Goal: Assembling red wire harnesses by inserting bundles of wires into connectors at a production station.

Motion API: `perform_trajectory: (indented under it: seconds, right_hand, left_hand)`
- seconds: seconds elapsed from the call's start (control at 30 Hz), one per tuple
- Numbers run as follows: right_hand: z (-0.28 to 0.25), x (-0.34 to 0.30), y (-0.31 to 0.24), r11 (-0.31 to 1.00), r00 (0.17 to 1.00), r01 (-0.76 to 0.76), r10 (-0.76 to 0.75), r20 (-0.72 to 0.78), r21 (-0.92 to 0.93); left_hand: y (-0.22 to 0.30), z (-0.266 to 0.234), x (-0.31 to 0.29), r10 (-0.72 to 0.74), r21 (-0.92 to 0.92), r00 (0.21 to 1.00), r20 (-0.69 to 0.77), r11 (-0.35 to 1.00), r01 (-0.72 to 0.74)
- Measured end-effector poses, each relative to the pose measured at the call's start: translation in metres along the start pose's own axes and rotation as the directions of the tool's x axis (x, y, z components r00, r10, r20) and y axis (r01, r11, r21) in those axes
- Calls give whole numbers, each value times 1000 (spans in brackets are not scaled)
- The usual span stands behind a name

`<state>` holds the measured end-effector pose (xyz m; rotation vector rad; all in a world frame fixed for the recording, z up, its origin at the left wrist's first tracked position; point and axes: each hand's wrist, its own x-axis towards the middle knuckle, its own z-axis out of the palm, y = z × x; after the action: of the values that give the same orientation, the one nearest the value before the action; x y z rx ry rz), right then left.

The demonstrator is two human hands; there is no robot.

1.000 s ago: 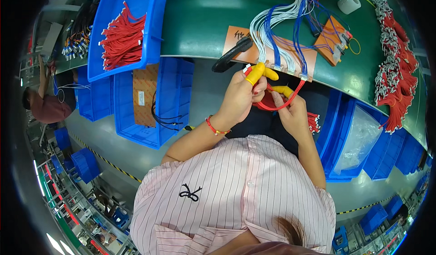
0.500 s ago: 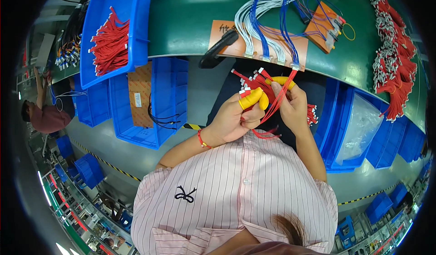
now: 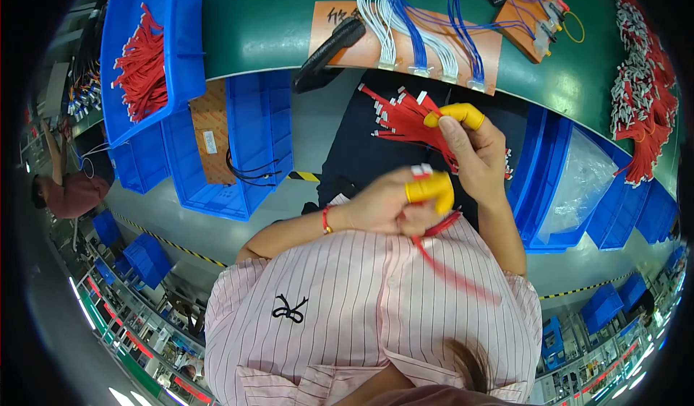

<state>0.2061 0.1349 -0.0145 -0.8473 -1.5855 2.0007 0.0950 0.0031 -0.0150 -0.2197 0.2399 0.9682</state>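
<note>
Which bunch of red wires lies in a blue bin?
The far-left bunch, inside the blue bin; the middle bunch and far-right bunch are in none.

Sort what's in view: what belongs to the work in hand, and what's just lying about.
In the work:
red cable, blurred, trailing from the left hand
red cable bundle, in the right hand
orange wired board, probably

Seemingly just lying about:
clear plastic bag
brown sheet, lower left bin
</note>
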Motion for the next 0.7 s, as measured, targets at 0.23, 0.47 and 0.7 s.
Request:
perform_trajectory:
  seconds: [0.23, 0.47, 0.7]
  right_hand:
    - [-9, 0, -8, 972, 974, -186, 163, 159, 142]
    - [-12, 2, -7, 984, 959, -176, 166, 230, 24]
    - [-63, -11, -3, 939, 985, -164, 173, -5, 301]
  left_hand:
    - [45, 16, -11, 659, 604, 744, -113, 640, -475]
    - [59, 13, -9, 738, 567, 673, -57, 578, -586]
    - [69, 9, -3, 861, 732, 501, -87, 397, -554]
